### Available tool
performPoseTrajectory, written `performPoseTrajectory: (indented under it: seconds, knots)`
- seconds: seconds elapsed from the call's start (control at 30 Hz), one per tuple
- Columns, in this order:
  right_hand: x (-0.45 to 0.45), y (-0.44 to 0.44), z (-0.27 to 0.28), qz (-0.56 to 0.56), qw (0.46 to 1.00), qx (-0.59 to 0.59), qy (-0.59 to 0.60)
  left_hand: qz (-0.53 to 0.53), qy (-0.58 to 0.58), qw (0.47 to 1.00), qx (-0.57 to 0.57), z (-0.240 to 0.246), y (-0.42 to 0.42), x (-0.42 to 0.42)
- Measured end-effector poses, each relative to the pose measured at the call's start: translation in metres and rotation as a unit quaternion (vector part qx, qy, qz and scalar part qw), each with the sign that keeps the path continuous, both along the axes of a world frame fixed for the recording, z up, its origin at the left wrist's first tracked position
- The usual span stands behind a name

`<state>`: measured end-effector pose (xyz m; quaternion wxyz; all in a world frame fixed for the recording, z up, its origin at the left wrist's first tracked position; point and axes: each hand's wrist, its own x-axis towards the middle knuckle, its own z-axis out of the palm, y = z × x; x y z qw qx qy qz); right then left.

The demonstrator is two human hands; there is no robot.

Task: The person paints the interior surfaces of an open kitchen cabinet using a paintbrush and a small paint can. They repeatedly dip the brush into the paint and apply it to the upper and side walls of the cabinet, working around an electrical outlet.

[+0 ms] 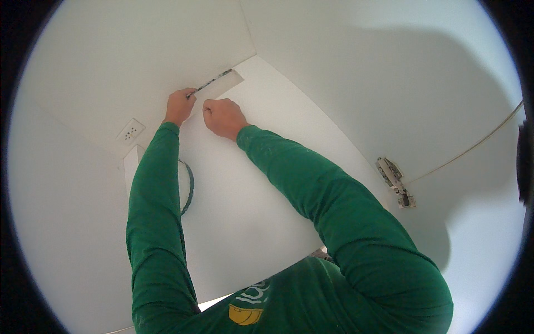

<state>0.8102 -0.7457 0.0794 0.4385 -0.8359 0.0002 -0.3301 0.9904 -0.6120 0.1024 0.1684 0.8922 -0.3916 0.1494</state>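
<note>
My left hand [180, 106] pinches one end of a thin dark, pale-speckled strip [215, 80], possibly a cable, at the back wall. The strip slants up to the right along the rear edge of a white panel [250, 200]. Just right of it, my right hand [225, 118] is curled into a fist over the panel, near a rectangular cut-out [227, 83]. Nothing shows sticking out of that fist; its inside is hidden. A dark green curved cable [191, 188] loops out from behind my left forearm.
White walls enclose the panel on several sides. A wall socket plate [130, 132] sits left of my left hand. On the right wall are a metal cabinet hinge [394, 179] and a thin pale cord [467, 151]. A dark object [523, 163] stands at the right rim.
</note>
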Motion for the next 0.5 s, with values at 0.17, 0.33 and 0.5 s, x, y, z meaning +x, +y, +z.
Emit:
performPoseTrajectory:
  seconds: [0.17, 0.33, 0.5]
  knots:
    - [-0.001, 0.0, 0.003, 0.0, 1.0, -0.005, 0.002, -0.001, -0.014, 1.0, 0.001, 0.002, -0.004, -0.002]
    - [0.002, 0.0, -0.001, -0.005, 1.0, -0.006, 0.006, 0.009, -0.014, 1.0, 0.012, 0.005, -0.004, 0.0]
    - [0.002, -0.001, -0.001, -0.002, 1.0, -0.008, -0.006, -0.003, -0.017, 1.0, 0.017, 0.011, -0.003, -0.002]
